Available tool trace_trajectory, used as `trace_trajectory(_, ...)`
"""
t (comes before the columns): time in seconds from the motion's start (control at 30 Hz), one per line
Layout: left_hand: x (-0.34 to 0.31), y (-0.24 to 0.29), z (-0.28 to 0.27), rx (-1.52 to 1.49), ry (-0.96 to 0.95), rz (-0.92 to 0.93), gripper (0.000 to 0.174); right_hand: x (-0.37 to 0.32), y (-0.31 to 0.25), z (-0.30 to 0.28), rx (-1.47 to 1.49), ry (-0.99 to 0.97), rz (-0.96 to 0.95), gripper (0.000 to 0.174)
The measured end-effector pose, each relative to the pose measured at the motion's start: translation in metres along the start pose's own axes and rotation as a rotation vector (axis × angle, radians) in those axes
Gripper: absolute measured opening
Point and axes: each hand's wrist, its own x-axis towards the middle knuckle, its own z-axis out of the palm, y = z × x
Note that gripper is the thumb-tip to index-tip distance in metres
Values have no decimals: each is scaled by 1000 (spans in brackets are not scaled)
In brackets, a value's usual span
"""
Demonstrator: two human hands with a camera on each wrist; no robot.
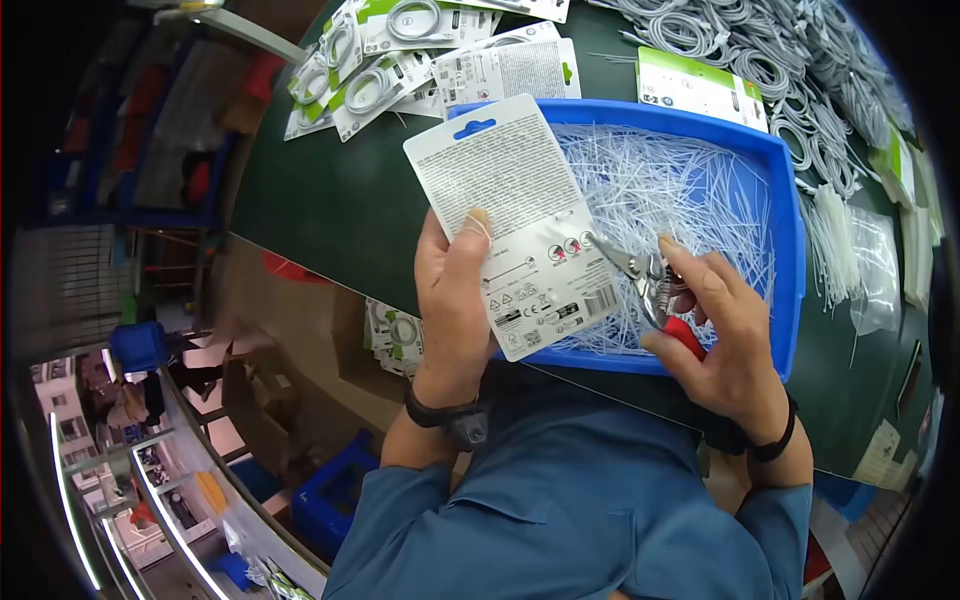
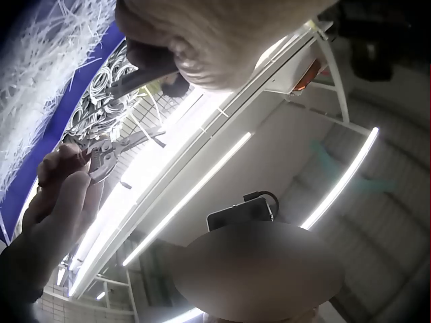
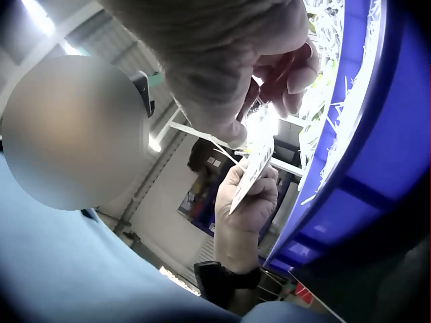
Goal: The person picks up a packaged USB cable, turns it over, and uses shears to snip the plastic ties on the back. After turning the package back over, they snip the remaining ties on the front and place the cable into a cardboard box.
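Note:
My left hand [image 1: 455,285] grips a white cable package card [image 1: 530,190] by its left side, thumb over the printed back. The card is tilted, with its blue-looking hang hole at the top, and overlaps the tray. In my right hand [image 1: 735,325] are spring-loaded cutting pliers [image 1: 640,275] with red handles, their tips right at the card's right edge. The left wrist view shows the metal head of the pliers [image 2: 104,158] beyond the hand. Seen nearly edge-on, the card [image 3: 252,182] is in the right wrist view.
A blue tray [image 1: 790,255] holds a heap of thin white plastic strips [image 1: 660,180]. Packaged cables [image 1: 370,90] lie at the back left of the green table [image 1: 310,190]. Coiled grey cables [image 1: 770,60] pile up at the back right, above a bundle of white ties [image 1: 832,240].

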Motion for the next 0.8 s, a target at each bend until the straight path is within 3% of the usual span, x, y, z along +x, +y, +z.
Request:
trace_trajectory(0.03, 0, -2, 2, 7, 8, 4, 38, 0, 3, 4, -62, 30, -76, 84)
trace_trajectory(0.33, -4, -9, 5, -3, 2, 27, 39, 1, 2, 10, -295, 62, -87, 88)
trace_trajectory(0.6, -13, -17, 5, -20, -85, 49, 40, -1, 0, 15, -311, 66, -108, 90)
trace_trajectory(0.8, -16, -14, 4, -25, -1, 78, 41, -10, 1, 16, -280, 93, -65, 90)
